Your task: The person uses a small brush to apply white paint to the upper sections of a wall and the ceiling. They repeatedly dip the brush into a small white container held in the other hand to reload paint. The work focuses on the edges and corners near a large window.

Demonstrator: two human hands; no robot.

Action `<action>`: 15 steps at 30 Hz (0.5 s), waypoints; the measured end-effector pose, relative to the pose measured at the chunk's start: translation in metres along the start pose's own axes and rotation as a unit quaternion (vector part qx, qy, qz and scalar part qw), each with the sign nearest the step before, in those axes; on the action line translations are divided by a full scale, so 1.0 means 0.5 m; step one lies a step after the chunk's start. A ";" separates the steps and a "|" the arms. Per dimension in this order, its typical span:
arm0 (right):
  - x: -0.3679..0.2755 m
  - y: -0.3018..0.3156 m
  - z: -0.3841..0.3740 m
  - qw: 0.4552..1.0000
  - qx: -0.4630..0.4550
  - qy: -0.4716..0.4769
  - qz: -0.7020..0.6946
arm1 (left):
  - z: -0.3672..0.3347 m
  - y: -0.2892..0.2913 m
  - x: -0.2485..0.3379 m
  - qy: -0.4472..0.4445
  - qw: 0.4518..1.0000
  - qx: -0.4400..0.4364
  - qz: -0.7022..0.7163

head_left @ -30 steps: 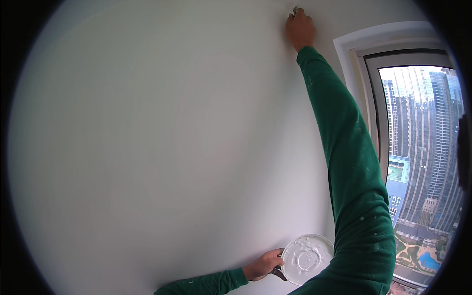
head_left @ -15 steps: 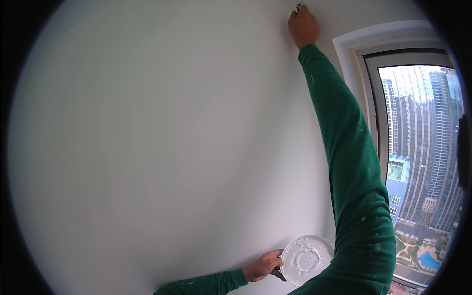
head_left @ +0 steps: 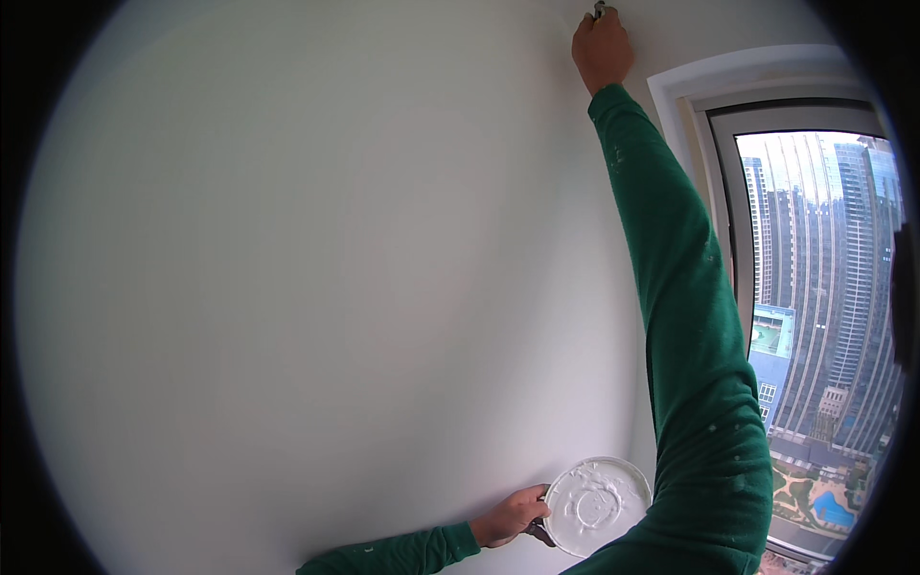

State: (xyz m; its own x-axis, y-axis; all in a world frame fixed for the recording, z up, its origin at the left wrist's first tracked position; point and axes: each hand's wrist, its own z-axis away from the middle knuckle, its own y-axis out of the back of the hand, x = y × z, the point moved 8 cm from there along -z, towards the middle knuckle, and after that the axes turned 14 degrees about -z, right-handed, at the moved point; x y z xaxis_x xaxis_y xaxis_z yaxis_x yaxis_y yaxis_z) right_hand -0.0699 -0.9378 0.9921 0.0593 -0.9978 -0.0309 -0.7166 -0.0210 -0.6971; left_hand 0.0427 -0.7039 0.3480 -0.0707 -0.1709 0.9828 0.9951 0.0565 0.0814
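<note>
My right hand (head_left: pixel 603 50) is raised high by the wall's upper right corner, closed around a small tool (head_left: pixel 600 10) with a dark, metallic-looking part. The tool's working end is cut off or too small to make out. Low down, my left hand (head_left: pixel 511 517) grips the left edge of a round white bucket lid (head_left: pixel 596 508). White paste (head_left: pixel 594 505) lies smeared in patches and ridges over the lid's inner face. My right sleeve hides the lid's lower right edge.
A smooth pale wall (head_left: pixel 316 287) fills the left and middle. To the right stands a window with a grey frame (head_left: pixel 733 192) and a white surround (head_left: pixel 671 105); tall buildings (head_left: pixel 815 259) and a pool show far below. My right arm passes close beside the frame.
My right hand has shifted slightly right at the top corner, with the tool still in its grip. My left hand and the lid have barely moved.
</note>
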 end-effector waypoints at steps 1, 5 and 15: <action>0.004 -0.008 0.006 1.000 -0.017 -0.002 0.001 | -0.001 0.000 0.001 -0.001 1.000 -0.002 -0.001; 0.017 -0.060 0.038 0.996 -0.084 -0.032 0.020 | 0.001 0.000 0.002 -0.006 1.000 -0.002 0.001; 0.036 -0.095 0.051 0.990 -0.131 -0.039 0.031 | -0.001 0.002 -0.002 -0.014 1.000 -0.004 -0.007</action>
State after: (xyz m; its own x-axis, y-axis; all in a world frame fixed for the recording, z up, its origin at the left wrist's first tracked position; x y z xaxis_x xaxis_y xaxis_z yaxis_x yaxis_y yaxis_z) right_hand -0.0171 -0.9529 1.0064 0.0556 -0.9898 -0.1311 -0.8754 0.0148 -0.4832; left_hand 0.0438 -0.7043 0.3471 -0.0867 -0.1440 0.9858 0.9945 0.0459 0.0941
